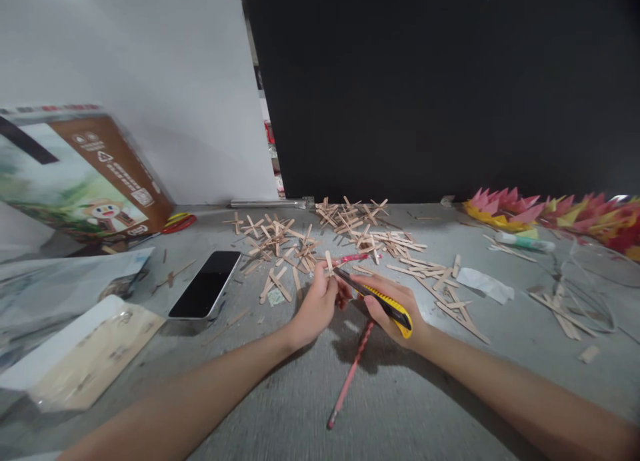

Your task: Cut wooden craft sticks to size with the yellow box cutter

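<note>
My right hand [395, 308] is closed around a yellow and black utility knife [383, 301], its tip pointing up and left. In my left hand [320, 294], fingers closed, a short wooden craft stick [329, 261] stands upright. The knife's tip is close to that stick; whether they touch I cannot tell. Just behind my hands lies a shiny red wrapper [353, 258]. A pink pencil [347, 391] rests on the grey tabletop below my right hand.
Many wooden sticks [400, 244], several crossed, cover the tabletop's back. A phone [206, 284] and a plastic-wrapped pack [93, 364] lie left, near a printed box [100, 181]. Pink and yellow paper pieces [510, 208], a glue stick [525, 241] and crumpled white paper [485, 284] sit right.
</note>
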`<state>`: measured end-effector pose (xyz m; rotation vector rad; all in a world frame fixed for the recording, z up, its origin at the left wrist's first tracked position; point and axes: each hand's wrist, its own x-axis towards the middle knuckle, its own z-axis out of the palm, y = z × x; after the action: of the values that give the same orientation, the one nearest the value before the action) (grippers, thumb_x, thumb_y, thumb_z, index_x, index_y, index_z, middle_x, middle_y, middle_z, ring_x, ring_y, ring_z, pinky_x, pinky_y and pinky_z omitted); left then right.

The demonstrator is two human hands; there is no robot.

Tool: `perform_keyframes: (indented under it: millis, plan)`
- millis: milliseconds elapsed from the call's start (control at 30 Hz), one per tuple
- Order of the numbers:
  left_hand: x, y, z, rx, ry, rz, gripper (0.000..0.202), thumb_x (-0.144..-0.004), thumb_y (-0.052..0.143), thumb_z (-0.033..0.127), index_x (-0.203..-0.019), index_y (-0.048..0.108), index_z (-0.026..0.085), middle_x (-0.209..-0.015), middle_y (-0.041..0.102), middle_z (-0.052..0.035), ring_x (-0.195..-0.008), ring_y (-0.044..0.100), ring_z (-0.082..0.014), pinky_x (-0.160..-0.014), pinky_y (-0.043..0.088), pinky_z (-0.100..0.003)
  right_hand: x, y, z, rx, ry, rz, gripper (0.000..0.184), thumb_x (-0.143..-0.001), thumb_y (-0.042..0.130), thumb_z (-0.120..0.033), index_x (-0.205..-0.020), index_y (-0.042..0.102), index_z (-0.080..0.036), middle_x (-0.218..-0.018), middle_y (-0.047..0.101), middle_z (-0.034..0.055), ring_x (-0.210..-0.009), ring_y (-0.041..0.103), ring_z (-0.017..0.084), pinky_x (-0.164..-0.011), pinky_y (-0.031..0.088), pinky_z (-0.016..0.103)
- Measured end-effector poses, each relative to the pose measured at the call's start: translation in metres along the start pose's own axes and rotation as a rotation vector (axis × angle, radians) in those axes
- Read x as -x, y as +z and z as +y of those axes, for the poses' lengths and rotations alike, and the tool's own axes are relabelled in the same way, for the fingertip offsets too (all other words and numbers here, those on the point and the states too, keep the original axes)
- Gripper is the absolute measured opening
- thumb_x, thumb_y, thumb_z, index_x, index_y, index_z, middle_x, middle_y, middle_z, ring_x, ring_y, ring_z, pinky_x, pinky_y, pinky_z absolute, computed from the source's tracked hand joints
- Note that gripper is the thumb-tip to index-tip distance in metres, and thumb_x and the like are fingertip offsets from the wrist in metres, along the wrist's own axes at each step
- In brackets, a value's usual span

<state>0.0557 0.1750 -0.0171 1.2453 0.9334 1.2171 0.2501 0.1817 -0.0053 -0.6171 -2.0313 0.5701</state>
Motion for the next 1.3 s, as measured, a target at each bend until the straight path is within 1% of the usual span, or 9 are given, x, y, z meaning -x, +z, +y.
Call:
perform_keyframes:
  millis: [100, 300, 533, 667, 800, 900, 1000, 1133, 1300]
  plan:
    - [-0.0003, -0.0013, -0.0016, -0.021, 0.0, -0.004, 0.019, -0.106, 0.041, 0.037, -0.12, 0.038, 0.024, -0.077, 0.06, 0.0038, -0.062, 0.055, -0.0127, -0.06, 0.047, -0.025, 0.0003, -0.0005, 0.0003, -0.003, 0.013, -0.005, 0.036, -0.103, 0.053, -0.024, -0.138, 0.062, -0.026, -0.097, 0.072, 0.0058, -0.082, 0.066, 0.019, -0.079, 0.055, 0.034]
    - [-0.0004, -0.0017, -0.0025, -0.035, 0.002, -0.01, 0.022, -0.106, 0.04, 0.038, -0.124, 0.035, 0.025, -0.077, 0.06, 0.0038, -0.062, 0.056, -0.0132, -0.061, 0.048, -0.026, 0.0011, 0.0002, 0.0024, 0.008, 0.023, -0.001, 0.035, -0.103, 0.053, -0.026, -0.138, 0.062, -0.026, -0.105, 0.073, 0.0076, -0.09, 0.069, 0.021, -0.081, 0.056, 0.035]
    - [0.0004, -0.0004, 0.0019, -0.094, 0.015, -0.013, 0.022, -0.106, 0.04, 0.038, -0.123, 0.035, 0.024, -0.078, 0.059, 0.0039, -0.06, 0.055, -0.0126, -0.061, 0.048, -0.026, 0.0022, 0.0039, 0.0007, 0.016, -0.01, 0.016, 0.039, -0.103, 0.052, -0.023, -0.141, 0.059, -0.027, -0.098, 0.07, 0.0065, -0.081, 0.066, 0.019, -0.077, 0.057, 0.035]
    - [0.0009, -0.0006, 0.0006, -0.128, 0.02, -0.012, 0.025, -0.105, 0.042, 0.043, -0.122, 0.035, 0.025, -0.078, 0.059, 0.0037, -0.061, 0.056, -0.013, -0.061, 0.049, -0.026, 0.0041, 0.005, 0.0007, 0.015, -0.007, 0.012, 0.04, -0.103, 0.051, -0.023, -0.142, 0.059, -0.027, -0.091, 0.069, 0.0049, -0.076, 0.064, 0.018, -0.073, 0.058, 0.035]
    - [0.0011, -0.0008, -0.0006, -0.126, 0.023, -0.022, 0.032, -0.106, 0.041, 0.049, -0.125, 0.035, 0.024, -0.079, 0.06, 0.0032, -0.062, 0.057, -0.0132, -0.061, 0.049, -0.027, 0.0047, 0.0039, 0.0011, 0.008, 0.049, 0.027, 0.037, -0.104, 0.053, -0.026, -0.139, 0.062, -0.026, -0.108, 0.074, 0.0087, -0.094, 0.071, 0.022, -0.085, 0.06, 0.038]
    - [0.0013, -0.0009, 0.0007, -0.087, 0.034, -0.042, 0.035, -0.107, 0.038, 0.052, -0.126, 0.035, 0.024, -0.078, 0.06, 0.003, -0.061, 0.056, -0.0133, -0.06, 0.048, -0.026, 0.0035, 0.0022, 0.0024, -0.032, 0.092, 0.073, 0.033, -0.103, 0.054, -0.029, -0.134, 0.067, -0.027, -0.12, 0.075, 0.0084, -0.11, 0.071, 0.024, -0.098, 0.057, 0.039]
    - [0.0012, -0.001, 0.0025, -0.064, 0.037, -0.054, 0.037, -0.107, 0.038, 0.055, -0.126, 0.035, 0.024, -0.077, 0.06, 0.0029, -0.06, 0.055, -0.0135, -0.059, 0.047, -0.027, 0.0018, 0.0007, 0.0044, -0.105, 0.167, 0.1, 0.031, -0.104, 0.055, -0.033, -0.129, 0.071, -0.027, -0.112, 0.078, 0.007, -0.105, 0.074, 0.024, -0.097, 0.058, 0.039]
    - [0.0008, -0.0021, 0.0024, -0.051, 0.022, -0.074, 0.038, -0.106, 0.038, 0.057, -0.125, 0.035, 0.024, -0.078, 0.06, 0.0028, -0.059, 0.056, -0.0135, -0.059, 0.048, -0.027, -0.0002, -0.0005, 0.006, -0.193, 0.27, 0.109, 0.034, -0.104, 0.054, -0.041, -0.127, 0.072, -0.024, -0.097, 0.079, 0.0061, -0.089, 0.075, 0.023, -0.088, 0.061, 0.037]
    - [0.0007, -0.0026, -0.0005, -0.085, 0.017, -0.049, 0.038, -0.107, 0.036, 0.056, -0.128, 0.035, 0.024, -0.074, 0.059, 0.0042, -0.056, 0.056, -0.0123, -0.055, 0.045, -0.024, -0.0047, -0.0024, 0.0073, -0.3, 0.308, 0.106, 0.037, -0.106, 0.051, -0.041, -0.129, 0.072, -0.022, -0.085, 0.078, 0.0051, -0.084, 0.074, 0.022, -0.086, 0.06, 0.038]
